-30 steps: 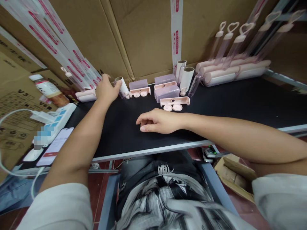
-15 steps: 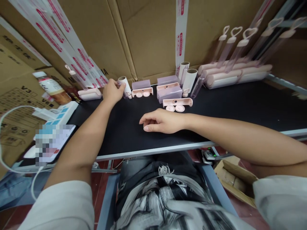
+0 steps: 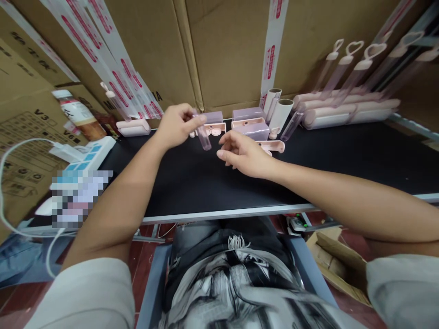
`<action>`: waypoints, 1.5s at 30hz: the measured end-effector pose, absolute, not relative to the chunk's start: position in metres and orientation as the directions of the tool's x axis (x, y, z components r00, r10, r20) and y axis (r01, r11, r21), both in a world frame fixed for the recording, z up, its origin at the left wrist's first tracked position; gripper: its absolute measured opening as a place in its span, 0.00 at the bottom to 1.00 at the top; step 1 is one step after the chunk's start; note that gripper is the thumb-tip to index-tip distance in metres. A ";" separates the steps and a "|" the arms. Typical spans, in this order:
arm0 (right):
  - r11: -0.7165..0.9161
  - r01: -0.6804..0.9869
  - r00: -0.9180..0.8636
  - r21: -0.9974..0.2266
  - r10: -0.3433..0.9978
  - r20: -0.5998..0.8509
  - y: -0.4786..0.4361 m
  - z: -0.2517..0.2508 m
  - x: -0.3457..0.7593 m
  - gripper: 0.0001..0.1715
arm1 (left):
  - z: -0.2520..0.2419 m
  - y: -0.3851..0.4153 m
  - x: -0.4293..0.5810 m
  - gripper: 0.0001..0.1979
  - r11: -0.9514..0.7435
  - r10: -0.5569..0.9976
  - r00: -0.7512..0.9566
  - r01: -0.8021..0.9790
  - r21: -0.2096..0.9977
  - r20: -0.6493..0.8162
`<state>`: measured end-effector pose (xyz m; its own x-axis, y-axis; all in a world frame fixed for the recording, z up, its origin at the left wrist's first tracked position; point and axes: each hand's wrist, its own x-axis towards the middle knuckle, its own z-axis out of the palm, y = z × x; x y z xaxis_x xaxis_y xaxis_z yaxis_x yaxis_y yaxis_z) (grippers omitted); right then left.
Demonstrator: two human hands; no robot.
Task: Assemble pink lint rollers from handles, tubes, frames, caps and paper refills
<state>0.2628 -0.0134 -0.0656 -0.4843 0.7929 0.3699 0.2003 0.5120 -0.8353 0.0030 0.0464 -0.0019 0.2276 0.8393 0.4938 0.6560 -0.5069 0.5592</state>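
Observation:
My left hand is raised over the black table and pinches a clear plastic tube by its upper end; the tube hangs down tilted. My right hand hovers just right of the tube with fingers loosely apart, holding nothing. Behind both hands lie pink roller frames with round caps, purple blocks and white paper rolls standing upright.
Cardboard boxes wall the back. Pink handled rollers with heart-shaped ends are stacked at the back right. A pink case, a bottle, a power strip with white cables and a phone sit at the left.
My left hand closed on the clear tube by the white roll and lifted it toward the table's middle. My right hand rose off the table and moved up to meet it.

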 end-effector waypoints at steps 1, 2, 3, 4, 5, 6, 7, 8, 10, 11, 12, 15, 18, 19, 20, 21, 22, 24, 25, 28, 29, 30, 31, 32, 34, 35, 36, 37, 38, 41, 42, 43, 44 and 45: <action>0.505 0.202 -0.427 -0.839 0.817 0.389 -0.011 -0.066 0.263 0.22 | -0.003 0.038 0.015 0.28 -0.541 0.836 0.301 0.590 0.599 0.458; 0.506 0.201 -0.391 -0.839 0.826 0.405 -0.009 -0.066 0.264 0.24 | -0.004 0.031 0.026 0.31 -0.557 0.831 0.362 0.523 0.645 0.423; 0.515 0.198 -0.381 -0.834 0.825 0.418 -0.008 -0.065 0.265 0.25 | -0.006 0.025 0.035 0.34 -0.557 0.824 0.408 0.458 0.693 0.393; 0.526 0.194 -0.390 -0.828 0.816 0.427 -0.007 -0.065 0.265 0.23 | -0.009 0.020 0.043 0.36 -0.545 0.817 0.447 0.397 0.738 0.364; 0.536 0.191 -0.405 -0.822 0.806 0.431 -0.006 -0.064 0.266 0.20 | -0.011 0.017 0.048 0.38 -0.532 0.808 0.480 0.344 0.774 0.342; 0.541 0.187 -0.419 -0.820 0.799 0.432 -0.006 -0.064 0.266 0.17 | -0.012 0.017 0.050 0.38 -0.521 0.796 0.511 0.306 0.797 0.324; 0.543 0.180 -0.430 -0.820 0.793 0.430 -0.006 -0.064 0.266 0.15 | -0.014 0.018 0.050 0.38 -0.518 0.783 0.539 0.288 0.805 0.311; 0.539 0.169 -0.436 -0.825 0.792 0.428 -0.007 -0.063 0.265 0.14 | -0.015 0.021 0.045 0.38 -0.525 0.773 0.556 0.291 0.800 0.305; 0.508 0.122 -0.441 -0.853 0.797 0.412 -0.008 -0.063 0.264 0.14 | -0.017 0.032 0.029 0.34 -0.565 0.780 0.540 0.388 0.728 0.317; 0.481 0.091 -0.444 -0.872 0.803 0.397 -0.009 -0.063 0.263 0.15 | -0.018 0.039 0.018 0.30 -0.578 0.800 0.493 0.482 0.659 0.341; 0.451 0.064 -0.448 -0.890 0.810 0.378 -0.009 -0.063 0.262 0.15 | -0.020 0.046 0.007 0.25 -0.576 0.818 0.430 0.611 0.544 0.383; 0.379 0.014 -0.456 -0.925 0.826 0.331 -0.011 -0.063 0.261 0.17 | -0.027 0.061 -0.019 0.18 -0.374 0.886 0.292 0.910 0.181 0.360; 0.373 -0.009 -0.471 -0.928 0.817 0.333 -0.011 -0.063 0.260 0.18 | -0.033 0.066 -0.027 0.25 -0.211 0.953 0.204 0.977 0.008 0.225; 0.374 -0.012 -0.470 -0.927 0.816 0.336 -0.012 -0.063 0.260 0.19 | -0.033 0.066 -0.026 0.25 -0.187 0.962 0.187 0.982 -0.020 0.200; 0.375 -0.017 -0.464 -0.927 0.818 0.340 -0.012 -0.063 0.259 0.20 | -0.033 0.066 -0.025 0.24 -0.169 0.966 0.174 0.985 -0.038 0.192; 0.376 -0.029 -0.455 -0.926 0.820 0.348 -0.012 -0.062 0.259 0.21 | -0.032 0.065 -0.025 0.22 -0.155 0.967 0.162 0.987 -0.049 0.194; 0.377 -0.051 -0.445 -0.925 0.820 0.360 -0.012 -0.062 0.259 0.23 | -0.030 0.065 -0.024 0.18 -0.147 0.967 0.154 0.988 -0.049 0.204; 0.367 -0.128 -0.421 -0.921 0.821 0.386 -0.012 -0.061 0.258 0.27 | -0.025 0.064 -0.024 0.10 -0.155 0.959 0.149 0.988 0.005 0.240; 0.355 -0.177 -0.405 -0.918 0.824 0.397 -0.011 -0.059 0.258 0.30 | -0.023 0.063 -0.024 0.06 -0.174 0.953 0.149 0.982 0.075 0.263; 0.335 -0.306 -0.331 -0.891 0.840 0.430 -0.008 -0.055 0.260 0.35 | -0.015 0.058 -0.018 0.06 -0.255 0.955 0.154 0.861 0.440 0.252; 0.348 -0.332 -0.299 -0.877 0.843 0.448 -0.006 -0.053 0.262 0.37 | -0.013 0.055 -0.014 0.07 -0.270 0.960 0.173 0.779 0.567 0.219; 0.367 -0.349 -0.267 -0.862 0.843 0.467 -0.005 -0.051 0.264 0.38 | -0.011 0.051 -0.009 0.07 -0.277 0.961 0.210 0.690 0.669 0.180; 0.387 -0.358 -0.239 -0.850 0.842 0.484 -0.003 -0.050 0.265 0.38 | -0.010 0.046 -0.003 0.08 -0.281 0.954 0.261 0.608 0.742 0.148; 0.404 -0.362 -0.220 -0.840 0.839 0.498 -0.001 -0.049 0.267 0.38 | -0.009 0.041 0.003 0.09 -0.290 0.940 0.314 0.539 0.791 0.130; 0.425 -0.361 -0.205 -0.830 0.832 0.515 0.002 -0.048 0.269 0.39 | -0.008 0.033 0.015 0.13 -0.312 0.908 0.400 0.436 0.844 0.129; 0.430 -0.357 -0.204 -0.829 0.830 0.519 0.004 -0.049 0.269 0.39 | -0.009 0.029 0.020 0.15 -0.321 0.892 0.431 0.396 0.860 0.135; 0.433 -0.351 -0.204 -0.830 0.830 0.519 0.004 -0.050 0.269 0.39 | -0.009 0.027 0.024 0.17 -0.328 0.880 0.453 0.358 0.874 0.144; 0.434 -0.344 -0.205 -0.833 0.831 0.518 0.005 -0.050 0.268 0.40 | -0.010 0.025 0.027 0.20 -0.333 0.868 0.471 0.322 0.886 0.155; 0.432 -0.337 -0.203 -0.836 0.834 0.513 0.005 -0.051 0.268 0.41 | -0.011 0.024 0.028 0.23 -0.336 0.858 0.488 0.292 0.895 0.163; 0.408 -0.319 -0.191 -0.855 0.856 0.480 0.002 -0.049 0.267 0.42 | -0.012 0.022 0.030 0.29 -0.351 0.825 0.539 0.250 0.902 0.172; 0.397 -0.318 -0.191 -0.861 0.863 0.468 0.001 -0.048 0.267 0.42 | -0.012 0.022 0.030 0.31 -0.360 0.813 0.557 0.245 0.900 0.173; 0.383 -0.323 -0.195 -0.865 0.868 0.457 0.000 -0.046 0.267 0.42 | -0.012 0.021 0.031 0.31 -0.369 0.800 0.575 0.242 0.897 0.174; 0.368 -0.334 -0.202 -0.868 0.871 0.447 -0.001 -0.044 0.268 0.41 | -0.012 0.020 0.032 0.32 -0.382 0.786 0.592 0.239 0.893 0.177; 0.350 -0.350 -0.215 -0.869 0.873 0.438 -0.002 -0.043 0.268 0.41 | -0.012 0.019 0.033 0.32 -0.399 0.771 0.609 0.236 0.886 0.186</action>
<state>0.2684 -0.0022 -0.0429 -0.2149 0.8728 0.4381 -0.3496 0.3502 -0.8690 0.0333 0.0188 -0.0120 0.6087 0.7714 0.1857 0.2358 -0.3993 0.8860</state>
